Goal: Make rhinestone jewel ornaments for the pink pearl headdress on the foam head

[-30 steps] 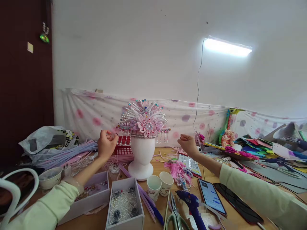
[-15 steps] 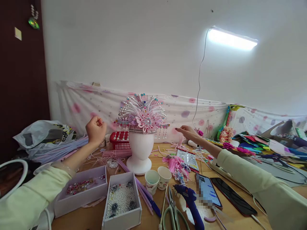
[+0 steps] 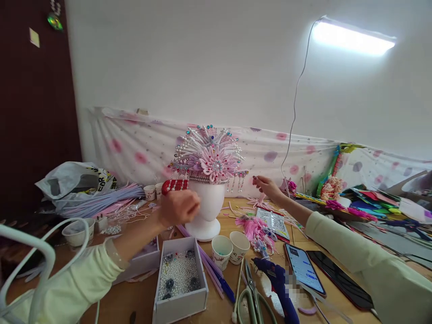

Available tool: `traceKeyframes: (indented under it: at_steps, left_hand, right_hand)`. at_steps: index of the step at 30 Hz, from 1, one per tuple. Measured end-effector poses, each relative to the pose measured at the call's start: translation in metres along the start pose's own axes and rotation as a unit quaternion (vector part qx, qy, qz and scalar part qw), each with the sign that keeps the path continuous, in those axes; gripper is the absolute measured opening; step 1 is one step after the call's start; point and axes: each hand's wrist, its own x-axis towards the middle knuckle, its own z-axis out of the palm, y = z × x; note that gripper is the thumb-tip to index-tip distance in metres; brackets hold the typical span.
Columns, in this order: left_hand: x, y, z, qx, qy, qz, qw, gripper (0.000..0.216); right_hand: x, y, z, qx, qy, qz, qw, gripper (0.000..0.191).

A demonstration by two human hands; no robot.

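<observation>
In the head view, a pink-and-white headdress (image 3: 209, 153) with pearls, coloured gems and hanging bead strands sits on a white mannequin head (image 3: 213, 202), which stands upright on the wooden tabletop (image 3: 118, 303).

The left hand (image 3: 179, 207), blurred, is closed into a fist in front of the left side of the mannequin head and below a red basket (image 3: 174, 185); whether it touches the mannequin head cannot be told. The right hand (image 3: 265, 184) is raised to the right of the headdress, apart from it, fingers bent in toward the thumb; I cannot tell whether they meet or pinch something small.

Nearer the camera, a white box (image 3: 181, 310) holds loose pearls and dark beads. To its right lie lilac strips (image 3: 206, 265) and a blue pen (image 3: 227, 290), then two paper cups (image 3: 222, 262) side by side, green-handled scissors (image 3: 250, 283) and a blue glue gun (image 3: 281, 288). A lit smartphone (image 3: 305, 268) lies beside a dark phone (image 3: 340, 278). Behind the glue gun are pink tassels (image 3: 252, 228).
</observation>
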Motion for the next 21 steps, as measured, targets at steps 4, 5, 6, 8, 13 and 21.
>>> traceKeyframes:
  at_steps: [4,5,6,8,13,21]
  left_hand:
    - [0.009,0.029,0.029,-0.071,-0.078,0.096,0.99,0.007]
    - [0.012,0.034,0.039,-0.088,-0.09,0.096,0.987,0.01]
    - [0.016,0.039,0.048,-0.103,-0.099,0.086,0.986,0.017]
    - [0.025,0.044,0.067,-0.129,-0.111,0.038,0.985,0.033]
    - [0.05,0.045,0.1,-0.184,-0.124,-0.158,0.962,0.076]
    - [0.089,0.066,0.129,-0.332,-0.239,-0.251,0.877,0.088]
  right_hand:
    - [0.001,-0.018,-0.025,0.116,0.066,-0.023,0.991,0.028]
    - [0.002,-0.026,-0.029,0.142,0.066,-0.028,0.987,0.029]
    - [0.002,-0.035,-0.031,0.166,0.062,-0.03,0.984,0.029]
    - [0.0,-0.05,-0.031,0.205,0.039,-0.024,0.978,0.03]
    - [-0.033,-0.063,-0.012,0.238,-0.075,0.045,0.967,0.032]
    - [-0.084,-0.045,0.002,0.246,-0.112,0.06,0.961,0.032]
